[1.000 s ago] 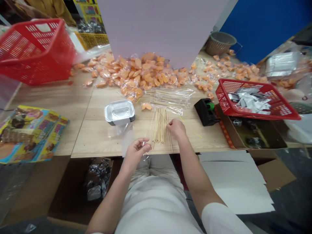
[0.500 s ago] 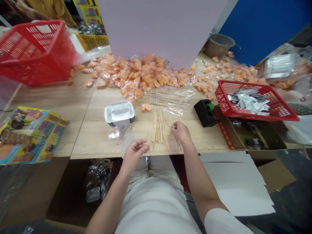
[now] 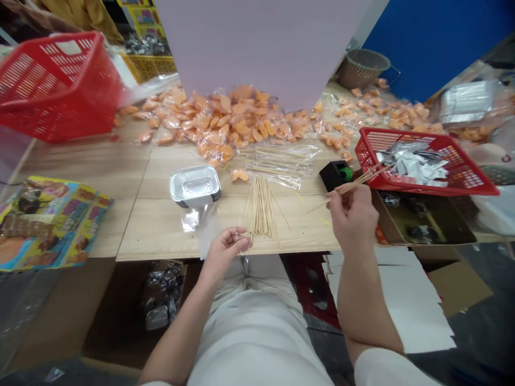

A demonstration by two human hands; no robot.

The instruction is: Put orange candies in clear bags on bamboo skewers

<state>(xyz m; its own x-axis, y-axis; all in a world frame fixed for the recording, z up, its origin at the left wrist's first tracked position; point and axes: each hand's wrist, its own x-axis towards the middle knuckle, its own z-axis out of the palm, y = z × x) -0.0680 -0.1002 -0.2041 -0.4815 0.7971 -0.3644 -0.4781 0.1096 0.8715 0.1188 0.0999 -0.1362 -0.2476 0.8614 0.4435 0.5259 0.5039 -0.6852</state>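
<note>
My right hand [image 3: 354, 219] is closed round several thin bamboo sticks [image 3: 367, 176], raised near the black tape dispenser [image 3: 335, 175]. The sticks point up and right, their far ends in front of the red basket's rim. At the table's front edge my left hand [image 3: 226, 251] pinches a clear plastic bag [image 3: 245, 264], which is thin and hard to make out. Between my hands a fanned pile of bamboo sticks [image 3: 259, 209] lies on the table. Behind it are bagged sticks [image 3: 279, 163] in clear plastic. Foil trays [image 3: 196, 184] stand stacked to the left.
Many bagged orange pieces [image 3: 241, 120] are heaped along the back. At right a red basket [image 3: 426, 185] of silver sachets rests over a box [image 3: 418, 222]. A large red basket [image 3: 60, 96] and printed yellow-blue packaging [image 3: 52, 222] are at left. A grey bucket [image 3: 362, 69] stands behind.
My right hand has moved right and up from beside the stick pile, carrying several sticks off the table. My left hand has barely moved and keeps its pinch on the plastic bag.
</note>
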